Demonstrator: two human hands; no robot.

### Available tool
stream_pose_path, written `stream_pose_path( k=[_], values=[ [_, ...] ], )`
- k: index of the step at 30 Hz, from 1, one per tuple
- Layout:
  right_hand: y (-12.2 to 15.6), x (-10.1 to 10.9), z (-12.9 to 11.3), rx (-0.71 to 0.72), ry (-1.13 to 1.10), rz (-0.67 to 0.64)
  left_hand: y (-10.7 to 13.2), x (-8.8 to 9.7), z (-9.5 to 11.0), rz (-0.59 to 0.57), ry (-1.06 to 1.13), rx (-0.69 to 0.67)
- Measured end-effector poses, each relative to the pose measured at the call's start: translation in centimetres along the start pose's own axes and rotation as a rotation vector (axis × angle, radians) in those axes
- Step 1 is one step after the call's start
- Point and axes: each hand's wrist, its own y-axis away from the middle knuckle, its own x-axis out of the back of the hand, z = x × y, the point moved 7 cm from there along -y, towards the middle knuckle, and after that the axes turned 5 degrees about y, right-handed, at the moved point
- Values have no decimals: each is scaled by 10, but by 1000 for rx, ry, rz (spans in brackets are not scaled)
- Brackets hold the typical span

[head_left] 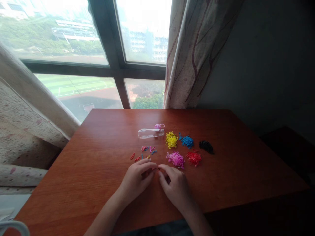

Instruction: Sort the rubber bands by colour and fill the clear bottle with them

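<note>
My left hand (139,174) and my right hand (175,181) meet fingertip to fingertip low over the near middle of the table. Both are closed in a pinch on something small and reddish or dark, mostly hidden by the fingers. Just beyond my left hand lie several loose, loop-shaped plastic pieces (137,158) in red, blue, pink and yellow. Past my right hand sit heaps of similar pieces: a pink pile (176,159), a red pile (194,158), a yellow pile (171,140), a blue pile (187,141) and a black pile (206,146).
A clear plastic bottle (150,133) lies on its side behind the loose pieces, with a pink cap (157,126) bearing a loop beside its neck. The brown wooden table (98,144) reaches back to a window (113,69) with curtains (189,55) on both sides.
</note>
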Motion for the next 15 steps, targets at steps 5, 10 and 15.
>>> stream_pose_path(
  k=[5,10,15],
  values=[
    [-1,1,3,-27,-63,15,0,1,1,1,24,-7],
    [2,7,0,-43,-104,76,0,4,3,22,26,-10],
    [8,45,21,-74,-23,243,5,8,-4,63,-80,10]
  ],
)
